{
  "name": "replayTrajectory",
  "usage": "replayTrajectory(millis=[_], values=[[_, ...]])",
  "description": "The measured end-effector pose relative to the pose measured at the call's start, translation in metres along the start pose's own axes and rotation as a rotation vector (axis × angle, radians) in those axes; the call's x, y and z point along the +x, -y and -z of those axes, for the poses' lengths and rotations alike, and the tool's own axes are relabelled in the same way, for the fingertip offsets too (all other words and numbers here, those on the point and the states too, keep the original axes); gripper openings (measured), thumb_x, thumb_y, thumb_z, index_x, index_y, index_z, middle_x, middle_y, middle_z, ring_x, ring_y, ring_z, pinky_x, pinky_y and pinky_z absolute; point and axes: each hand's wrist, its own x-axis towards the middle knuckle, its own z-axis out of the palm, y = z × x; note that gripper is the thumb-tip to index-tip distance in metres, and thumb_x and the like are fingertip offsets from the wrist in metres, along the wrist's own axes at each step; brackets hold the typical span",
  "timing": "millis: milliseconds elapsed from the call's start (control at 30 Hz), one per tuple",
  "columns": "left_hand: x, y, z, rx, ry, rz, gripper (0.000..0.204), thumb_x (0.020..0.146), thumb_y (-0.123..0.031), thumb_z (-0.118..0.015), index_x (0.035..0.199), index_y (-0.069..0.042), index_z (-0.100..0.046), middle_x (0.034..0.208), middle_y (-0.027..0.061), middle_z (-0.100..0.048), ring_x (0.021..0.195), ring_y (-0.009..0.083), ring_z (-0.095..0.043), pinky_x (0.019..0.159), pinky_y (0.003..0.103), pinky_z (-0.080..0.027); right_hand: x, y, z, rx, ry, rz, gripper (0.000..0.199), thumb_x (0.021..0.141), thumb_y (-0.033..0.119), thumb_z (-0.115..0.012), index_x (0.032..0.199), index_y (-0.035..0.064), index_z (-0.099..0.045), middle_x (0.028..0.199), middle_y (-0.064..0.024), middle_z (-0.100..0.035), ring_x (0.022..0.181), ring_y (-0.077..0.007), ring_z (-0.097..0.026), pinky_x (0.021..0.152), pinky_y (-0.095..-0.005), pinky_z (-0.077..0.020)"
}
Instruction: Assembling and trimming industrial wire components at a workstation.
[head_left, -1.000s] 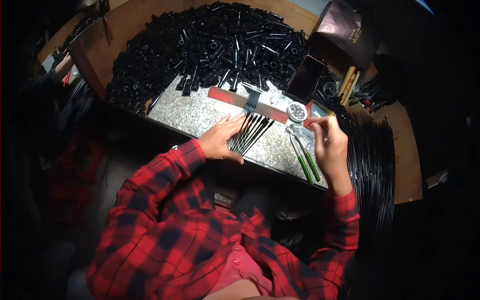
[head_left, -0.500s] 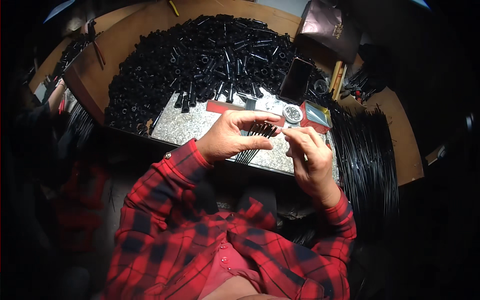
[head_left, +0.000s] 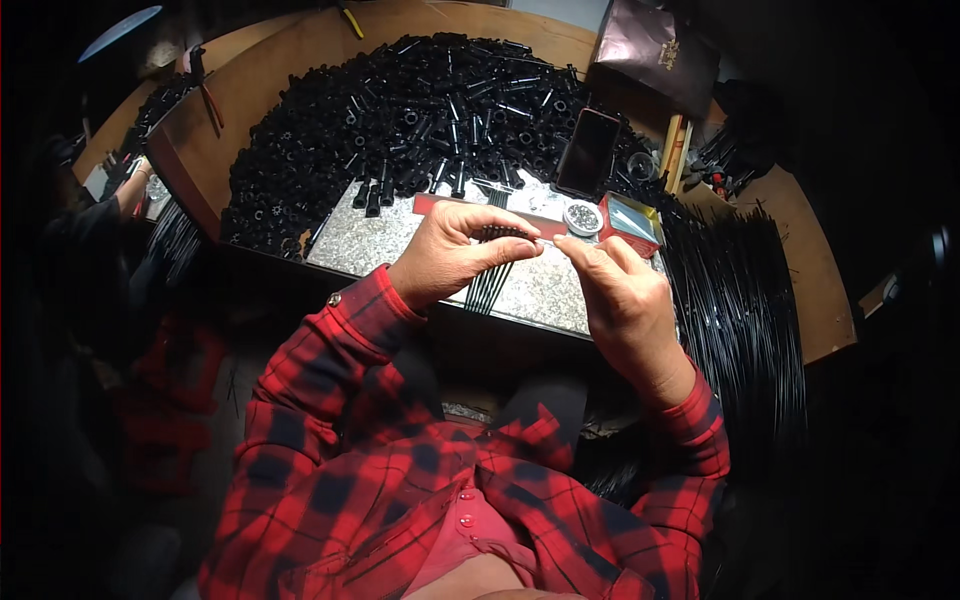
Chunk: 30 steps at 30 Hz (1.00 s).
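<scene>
My left hand [head_left: 450, 250] is closed, thumb and index fingertips pressed together over a steel-grey speckled board [head_left: 380, 235]. What lies in that pinch is too small to make out. Several thin black rods [head_left: 484, 290] run beneath this hand and show through the loop of its fingers; whether it grips any of them is unclear. Close by on the right, my right hand [head_left: 630, 300] has its thumb and index finger pinched, tips facing the left fingertips. A tiny pale bit appears between the two hands, its kind not visible.
A large heap of black tubular parts [head_left: 400, 120] covers the back. Near my right hand are a round dish of small metal pieces [head_left: 583, 217], a red box [head_left: 632, 222], a dark phone [head_left: 588, 150] and long black rods [head_left: 740, 310]. A co-worker's hand [head_left: 135, 185] shows far left.
My left thumb and fingers have closed from a wide gap into a pinch. My right fingertips remain near them. The view has shifted slightly.
</scene>
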Motion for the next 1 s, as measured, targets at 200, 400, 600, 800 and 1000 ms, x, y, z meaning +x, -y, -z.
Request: replayTrajectory(millis=[200,400,600,800,1000], values=[[-0.003,-0.001,-0.003,0.010,-0.001,0.015,0.014,0.081,0.002,-0.061,0.094,0.004,-0.064,0.088,0.0121,-0.067,0.085,0.0169,-0.064,0.079,0.027,-0.051,0.002,-0.002,-0.001,-0.035,0.047,-0.003,0.033,0.075,-0.007,-0.058,0.106,0.0041,-0.060,0.075,-0.0112,-0.058,0.061,-0.0241,-0.058,0.053,-0.0317,-0.0472],[-0.004,0.003,-0.001,0.007,-0.033,-0.008,0.014,0.080,-0.002,-0.065,0.094,0.002,-0.066,0.087,0.0103,-0.068,0.083,0.0136,-0.064,0.074,0.023,-0.051,0.005,-0.005,-0.002,-0.032,0.038,0.029,0.033,0.075,-0.007,-0.058,0.106,0.0045,-0.060,0.075,-0.0107,-0.059,0.061,-0.0237,-0.059,0.053,-0.0315,-0.0479],[-0.006,0.003,0.002,0.028,-0.056,-0.040,0.015,0.080,-0.005,-0.066,0.093,0.000,-0.067,0.086,0.0090,-0.068,0.081,0.0116,-0.064,0.071,0.022,-0.050,0.007,-0.004,-0.004,-0.045,0.057,0.043,0.033,0.075,-0.007,-0.058,0.105,0.0045,-0.060,0.075,-0.0105,-0.059,0.061,-0.0231,-0.058,0.053,-0.0314,-0.0480],[-0.006,-0.001,0.005,0.179,-0.023,-0.086,0.014,0.079,0.000,-0.065,0.093,0.002,-0.066,0.088,0.0112,-0.068,0.084,0.0160,-0.064,0.078,0.026,-0.051,0.009,-0.004,-0.006,-0.036,0.049,0.060,0.033,0.075,-0.007,-0.057,0.105,0.0046,-0.061,0.073,-0.0098,-0.058,0.060,-0.0224,-0.058,0.053,-0.0311,-0.0479],[-0.006,0.002,0.003,0.133,-0.011,-0.075,0.015,0.078,-0.001,-0.066,0.093,0.001,-0.066,0.087,0.0106,-0.068,0.082,0.0153,-0.065,0.078,0.026,-0.050,0.012,0.004,-0.002,0.004,-0.045,0.015,0.029,0.074,-0.008,-0.059,0.101,0.0025,-0.060,0.079,-0.0127,-0.054,0.067,-0.0246,-0.057,0.056,-0.0302,-0.0474]])
